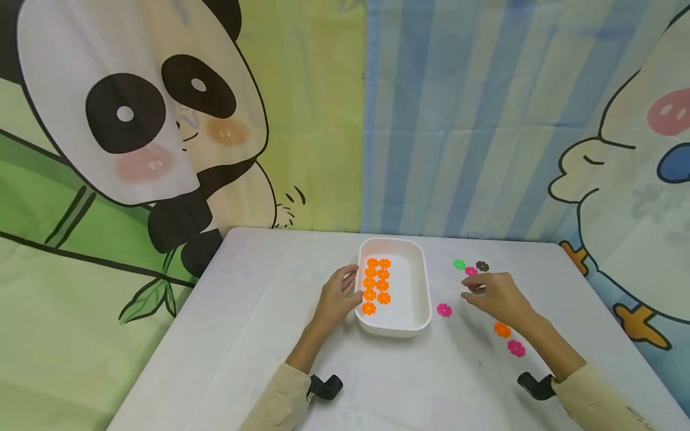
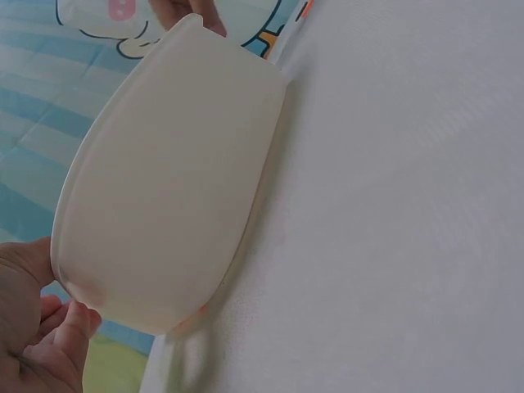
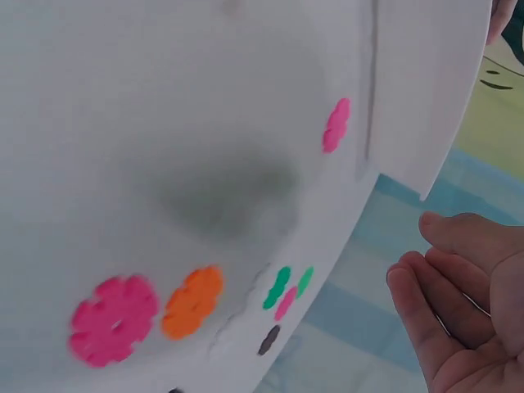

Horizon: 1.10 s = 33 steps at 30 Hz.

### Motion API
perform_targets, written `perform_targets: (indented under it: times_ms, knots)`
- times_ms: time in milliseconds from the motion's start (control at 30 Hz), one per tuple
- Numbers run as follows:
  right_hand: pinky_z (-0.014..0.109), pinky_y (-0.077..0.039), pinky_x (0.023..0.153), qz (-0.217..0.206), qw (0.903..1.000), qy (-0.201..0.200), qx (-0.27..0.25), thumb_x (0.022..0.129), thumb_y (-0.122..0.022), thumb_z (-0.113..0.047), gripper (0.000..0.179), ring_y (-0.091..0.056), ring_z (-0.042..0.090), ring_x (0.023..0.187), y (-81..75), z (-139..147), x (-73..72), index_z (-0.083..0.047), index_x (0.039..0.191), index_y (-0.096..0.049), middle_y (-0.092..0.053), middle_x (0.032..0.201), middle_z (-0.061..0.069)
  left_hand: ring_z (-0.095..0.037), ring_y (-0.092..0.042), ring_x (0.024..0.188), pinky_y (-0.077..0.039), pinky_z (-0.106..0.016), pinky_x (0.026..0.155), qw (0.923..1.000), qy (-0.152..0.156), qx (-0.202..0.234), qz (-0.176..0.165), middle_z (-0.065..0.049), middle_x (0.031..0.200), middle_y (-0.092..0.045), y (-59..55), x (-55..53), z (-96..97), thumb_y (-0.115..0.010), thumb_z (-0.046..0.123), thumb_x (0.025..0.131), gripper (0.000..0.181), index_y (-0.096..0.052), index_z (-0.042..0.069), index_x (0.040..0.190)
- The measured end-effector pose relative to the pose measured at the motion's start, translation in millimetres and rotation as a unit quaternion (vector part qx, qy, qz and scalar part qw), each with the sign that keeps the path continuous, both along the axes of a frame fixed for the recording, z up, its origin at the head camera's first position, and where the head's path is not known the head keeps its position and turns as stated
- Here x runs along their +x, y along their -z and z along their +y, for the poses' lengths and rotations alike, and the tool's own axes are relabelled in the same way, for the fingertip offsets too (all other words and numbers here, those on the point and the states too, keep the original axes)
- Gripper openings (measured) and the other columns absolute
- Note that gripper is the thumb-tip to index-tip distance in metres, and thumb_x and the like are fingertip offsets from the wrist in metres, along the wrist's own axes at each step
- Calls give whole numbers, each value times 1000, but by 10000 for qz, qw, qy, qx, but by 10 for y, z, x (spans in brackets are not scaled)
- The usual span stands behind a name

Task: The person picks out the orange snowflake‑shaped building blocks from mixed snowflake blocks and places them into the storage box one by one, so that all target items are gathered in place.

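A white plastic tray (image 1: 401, 326) stands on the table with two columns of orange snowflake discs (image 1: 369, 308) in its left half. My left hand (image 1: 338, 299) holds the tray's left side, thumb and fingers at the rim in the left wrist view. Right of the tray, my right hand (image 1: 498, 297) hovers over the table with thumb and fingers apart and nothing between them. Under and around it lie loose discs: a pink one (image 1: 444, 309) beside the tray, an orange one (image 1: 502, 330), another pink one (image 3: 115, 319), and a green one (image 3: 277, 288) partly hidden by the hand in the head view.
Farther back on the right are a green disc (image 1: 460, 264), a pink disc (image 1: 471, 271) and a dark brown disc (image 1: 482, 266), close together. A white cloth covers the table (image 1: 259, 311). Printed curtains (image 1: 312, 120) hang behind it.
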State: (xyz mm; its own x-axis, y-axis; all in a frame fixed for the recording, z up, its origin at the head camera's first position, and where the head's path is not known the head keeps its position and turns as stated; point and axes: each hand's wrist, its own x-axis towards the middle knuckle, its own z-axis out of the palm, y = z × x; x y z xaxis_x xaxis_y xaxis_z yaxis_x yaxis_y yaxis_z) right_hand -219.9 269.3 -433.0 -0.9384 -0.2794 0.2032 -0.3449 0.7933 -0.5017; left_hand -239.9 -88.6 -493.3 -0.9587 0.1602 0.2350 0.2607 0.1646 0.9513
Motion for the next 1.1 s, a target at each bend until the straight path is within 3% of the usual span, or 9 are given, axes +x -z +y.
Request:
perform_targets:
  times_ms: [267, 667, 967, 1100]
  knots:
    - [29, -61, 65, -651, 9970, 313, 269, 81, -79, -14, 32, -68, 30, 87, 165, 477, 285, 1, 109, -72, -71, 101, 15, -24, -48, 131, -43, -26, 101, 10000, 5, 78, 30, -11, 141, -48, 65, -31, -12, -69, -5, 84, 58, -47, 2, 137]
    - [32, -61, 69, -1236, 9904, 498, 356, 70, -88, -22, 43, -67, 28, 88, 383, 730, 427, -4, 106, -73, -71, 100, 10, -28, -47, 132, -43, -26, 101, 9995, 121, 228, 192, -10, 139, -48, 69, -29, -19, -68, -5, 84, 56, -48, 4, 136]
    - [29, -61, 67, -1088, 9914, 576, 450, 71, -87, -15, 36, -65, 24, 85, 466, 726, 418, -6, 103, -74, -70, 99, 8, -28, -48, 130, -44, -26, 101, 9997, 133, 105, 162, -12, 140, -48, 93, -30, -26, -68, -4, 83, 58, -47, 0, 137]
    - [31, -61, 71, -955, 9931, 392, 552, 72, -86, -15, 33, -62, 22, 85, 475, 736, 382, -7, 101, -73, -69, 96, 4, -30, -48, 131, -44, -27, 101, 9995, 123, 144, 258, -13, 140, -48, 78, -48, -28, -68, -5, 83, 57, -47, -2, 136]
